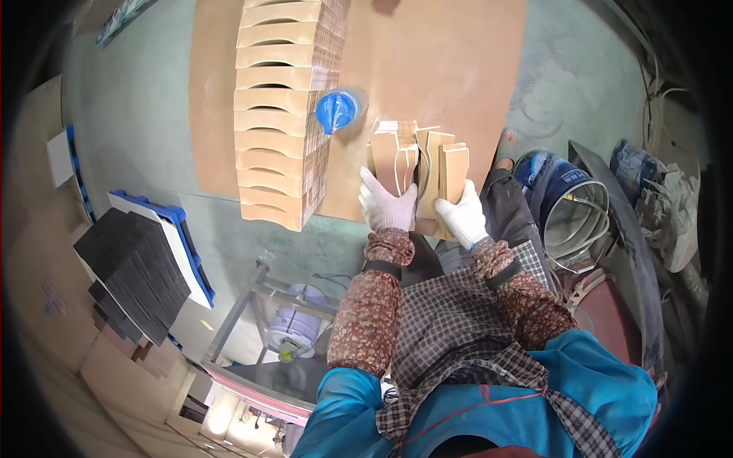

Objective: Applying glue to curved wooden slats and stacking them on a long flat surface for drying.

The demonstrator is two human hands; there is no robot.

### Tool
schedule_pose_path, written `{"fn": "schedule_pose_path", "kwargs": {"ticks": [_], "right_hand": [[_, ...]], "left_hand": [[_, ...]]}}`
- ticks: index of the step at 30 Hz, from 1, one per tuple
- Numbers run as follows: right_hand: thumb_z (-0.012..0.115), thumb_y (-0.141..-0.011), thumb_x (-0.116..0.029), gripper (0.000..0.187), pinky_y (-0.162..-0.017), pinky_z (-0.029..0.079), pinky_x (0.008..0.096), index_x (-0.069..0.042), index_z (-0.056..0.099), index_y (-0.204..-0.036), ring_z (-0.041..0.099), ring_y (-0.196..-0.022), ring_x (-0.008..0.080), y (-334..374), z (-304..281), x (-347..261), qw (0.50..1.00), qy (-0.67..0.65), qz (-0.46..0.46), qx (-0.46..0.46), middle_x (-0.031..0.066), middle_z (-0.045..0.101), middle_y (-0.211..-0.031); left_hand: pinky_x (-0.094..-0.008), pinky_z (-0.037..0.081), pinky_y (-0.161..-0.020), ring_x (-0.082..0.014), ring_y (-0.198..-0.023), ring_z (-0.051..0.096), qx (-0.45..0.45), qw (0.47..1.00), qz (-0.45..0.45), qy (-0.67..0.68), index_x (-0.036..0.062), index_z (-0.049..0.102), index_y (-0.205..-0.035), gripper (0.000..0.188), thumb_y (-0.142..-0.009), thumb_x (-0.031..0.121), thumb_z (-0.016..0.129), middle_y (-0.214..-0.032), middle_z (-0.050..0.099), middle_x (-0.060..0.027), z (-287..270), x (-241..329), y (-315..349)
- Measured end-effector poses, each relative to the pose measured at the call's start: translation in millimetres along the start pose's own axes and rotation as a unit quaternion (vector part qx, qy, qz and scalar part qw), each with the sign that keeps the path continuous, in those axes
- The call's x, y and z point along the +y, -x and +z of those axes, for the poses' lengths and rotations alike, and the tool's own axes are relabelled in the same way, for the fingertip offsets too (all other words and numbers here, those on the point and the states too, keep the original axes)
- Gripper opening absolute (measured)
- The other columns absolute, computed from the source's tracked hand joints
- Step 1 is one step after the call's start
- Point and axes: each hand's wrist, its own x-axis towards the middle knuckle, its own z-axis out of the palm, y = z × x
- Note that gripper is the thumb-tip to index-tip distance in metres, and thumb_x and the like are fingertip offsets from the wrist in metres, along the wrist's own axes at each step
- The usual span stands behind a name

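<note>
A loose cluster of tan board pieces (432, 169), some with curved cut edges, stands on a brown sheet in front of me. My left hand (388, 202), in a white glove, grips the near end of the left pieces, thumb on one side and fingers on the other. On the right, my gloved right hand (464, 215) holds the end of the right-hand board piece (454, 169) in the same way. Parts of the fingers are hidden by the boards. Left of the cluster stands a clear container with a blue top (337, 113).
A long row of stacked tan boards with curved edges (273, 99) runs along the left of the brown sheet (435, 61). Farther left lies a pile of dark boards (134, 263) by a blue pallet (191, 256). A blue bucket (561, 191) with a coiled hose stands at right.
</note>
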Motion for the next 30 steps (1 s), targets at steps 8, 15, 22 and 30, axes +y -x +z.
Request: {"fn": "schedule_pose_path", "kwargs": {"ticks": [8,15,22,30], "right_hand": [[0.076,-0.085,-0.025,0.059,-0.096,0.056,0.0446,-0.001,0.053,-0.133,0.073,-0.107,0.0401,8.6,-18.6,6.6,0.999,-0.023,0.033,0.015,0.0247,0.073,-0.113],[0.076,-0.086,-0.027,0.064,-0.1,0.055,0.0458,-0.002,0.052,-0.139,0.071,-0.114,0.0416,20.5,-42.0,2.9,0.994,-0.017,0.112,0.004,0.027,0.073,-0.119],[0.076,-0.087,-0.026,0.063,-0.1,0.055,0.0436,-0.001,0.053,-0.14,0.072,-0.114,0.0405,26.0,-55.0,14.8,0.985,-0.085,0.148,0.017,0.026,0.074,-0.118],[0.076,-0.088,-0.024,0.06,-0.085,0.059,0.042,0.0,0.053,-0.138,0.076,-0.095,0.0359,28.4,-74.7,26.9,0.987,-0.08,0.134,0.03,0.0234,0.075,-0.109]], "left_hand": [[-0.0548,0.04,-0.119,-0.0471,-0.145,0.043,-0.038,0.998,0.025,0.047,0.0003,0.018,-0.167,0.128,-0.072,0.042,0.093,-0.158,0.042,-0.0317,6.7,-14.2,-2.8],[-0.0558,0.035,-0.123,-0.0466,-0.148,0.039,0.002,0.997,0.068,-0.037,0.0006,0.025,-0.166,0.123,-0.074,0.046,0.093,-0.158,0.041,-0.032,-7.1,-19.0,-1.4],[-0.0511,0.047,-0.112,-0.0414,-0.129,0.059,0.019,0.979,0.203,0.006,-0.0063,0.055,-0.144,0.087,-0.079,0.038,0.092,-0.136,0.06,-0.027,6.3,15.7,48.8],[-0.0539,0.045,-0.114,-0.0441,-0.132,0.057,0.033,0.976,0.108,-0.187,-0.0065,0.041,-0.153,0.103,-0.079,0.049,0.087,-0.142,0.058,-0.0281,67.4,53.9,37.7]]}}
